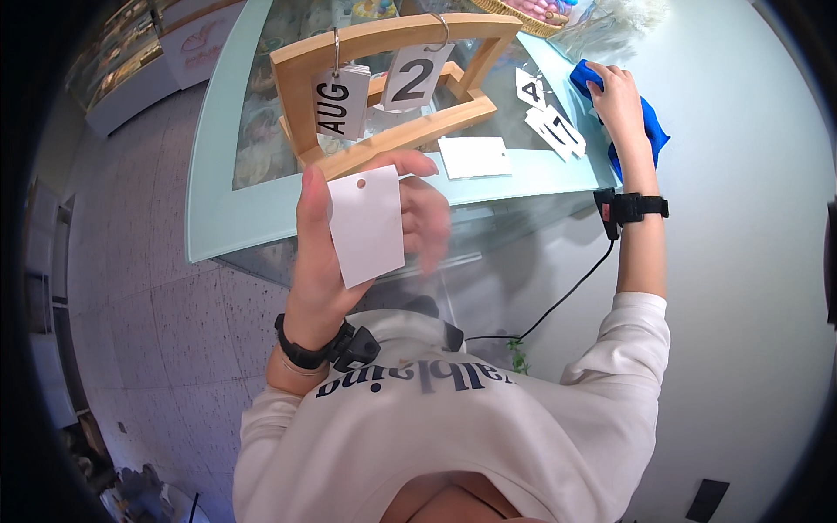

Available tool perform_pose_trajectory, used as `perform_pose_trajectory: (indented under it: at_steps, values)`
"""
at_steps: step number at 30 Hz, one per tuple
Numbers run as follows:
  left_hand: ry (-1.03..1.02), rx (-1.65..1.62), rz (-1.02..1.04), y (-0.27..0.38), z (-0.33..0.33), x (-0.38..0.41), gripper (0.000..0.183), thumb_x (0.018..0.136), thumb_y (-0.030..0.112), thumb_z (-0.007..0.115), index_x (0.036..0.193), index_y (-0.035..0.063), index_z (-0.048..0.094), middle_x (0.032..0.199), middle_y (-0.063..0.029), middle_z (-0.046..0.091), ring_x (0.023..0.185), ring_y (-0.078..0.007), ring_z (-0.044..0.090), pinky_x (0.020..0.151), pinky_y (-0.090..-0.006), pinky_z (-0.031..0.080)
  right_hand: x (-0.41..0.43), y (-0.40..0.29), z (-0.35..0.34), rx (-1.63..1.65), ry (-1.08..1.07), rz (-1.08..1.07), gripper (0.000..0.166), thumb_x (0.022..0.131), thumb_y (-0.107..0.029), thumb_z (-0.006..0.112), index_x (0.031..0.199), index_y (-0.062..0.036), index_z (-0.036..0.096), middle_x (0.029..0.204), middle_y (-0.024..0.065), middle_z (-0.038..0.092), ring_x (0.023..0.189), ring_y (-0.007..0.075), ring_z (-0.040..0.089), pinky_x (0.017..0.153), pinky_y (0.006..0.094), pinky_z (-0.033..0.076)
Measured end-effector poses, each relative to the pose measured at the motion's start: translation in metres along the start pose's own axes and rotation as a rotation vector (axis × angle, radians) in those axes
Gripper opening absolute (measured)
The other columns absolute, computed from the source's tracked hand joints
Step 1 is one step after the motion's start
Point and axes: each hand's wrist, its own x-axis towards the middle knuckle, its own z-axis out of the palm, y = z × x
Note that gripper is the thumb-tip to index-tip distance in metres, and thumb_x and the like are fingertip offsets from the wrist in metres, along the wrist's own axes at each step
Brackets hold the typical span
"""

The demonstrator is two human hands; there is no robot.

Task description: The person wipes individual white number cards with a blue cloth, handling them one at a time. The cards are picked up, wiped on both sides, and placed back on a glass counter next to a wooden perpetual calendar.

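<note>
My left hand (314, 242) holds a blank white card (368, 229) with one punched hole, pinched near the thumb; its other fingers are blurred. Just beyond it stands a wooden flip-calendar frame (392, 140). From the frame's top bar, metal rings carry a stack of month cards (341, 104) and a number card showing 2 (418, 77). Over at the right edge of the counter, my right hand (618, 98) grips a blue cloth (647, 131). Loose number cards (556, 131) and a blank white card (475, 157) lie between the frame and the cloth.
The glass-topped display counter (216, 216) has a pale green border and items beneath the glass. A wicker basket (536, 26) and feathery dried plumes (608, 29) sit at the far right, by a white wall (739, 261). A black cable (569, 287) runs from my right wristband.
</note>
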Motion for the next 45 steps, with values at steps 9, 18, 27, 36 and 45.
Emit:
perform_pose_trajectory:
  at_steps: [9,18,27,36,45]
  values:
    - [-0.149,-0.106,-0.041,-0.001,0.003,0.002,0.089,0.087,0.077,0.017,0.123,0.0011,0.046,0.092,-0.0193,0.060,0.078,-0.0286,0.060,0.068,-0.0373,0.050,0.009,0.035,0.008,-0.086,0.072,0.170,0.032,0.084,-0.024,0.065,0.106,-0.0012,0.062,0.098,0.0185,0.065,0.094,0.0338,0.062,0.082,0.0430,0.048]
    - [-0.190,-0.038,-0.053,0.000,0.012,0.006,0.091,0.086,0.078,0.015,0.126,0.0008,0.043,0.104,-0.0235,0.059,0.092,-0.0315,0.061,0.080,-0.0383,0.051,-0.061,0.108,-0.173,1.068,0.810,0.648,0.027,0.089,-0.014,0.061,0.100,0.0093,0.056,0.091,0.0199,0.065,0.077,0.0261,0.067,0.069,0.0345,0.058]
    - [-0.296,-0.119,0.110,-0.010,0.027,0.006,0.097,0.082,0.081,0.012,0.133,0.0020,0.038,0.133,-0.0298,0.044,0.125,-0.0375,0.047,0.105,-0.0432,0.040,-0.156,-0.149,-0.172,1.258,0.727,0.668,0.051,0.085,-0.031,0.068,0.114,0.0079,0.052,0.101,0.0147,0.063,0.088,0.0223,0.063,0.084,0.0341,0.051]
    - [-0.361,-0.205,0.158,-0.013,0.020,-0.002,0.096,0.082,0.081,0.015,0.133,0.0042,0.039,0.133,-0.0267,0.046,0.128,-0.0371,0.043,0.110,-0.0440,0.034,-0.177,-0.211,-0.129,1.843,0.131,0.678,0.052,0.090,-0.030,0.061,0.127,0.0037,0.045,0.118,0.0134,0.057,0.105,0.0195,0.055,0.092,0.0309,0.043]
    - [-0.309,-0.235,0.157,-0.012,0.023,-0.006,0.096,0.082,0.082,0.015,0.129,0.0021,0.040,0.133,-0.0244,0.046,0.128,-0.0318,0.043,0.110,-0.0389,0.033,-0.185,-0.229,-0.116,1.775,0.327,0.545,0.039,0.090,-0.024,0.065,0.114,0.0057,0.057,0.107,0.0102,0.062,0.097,0.0153,0.057,0.086,0.0282,0.043]
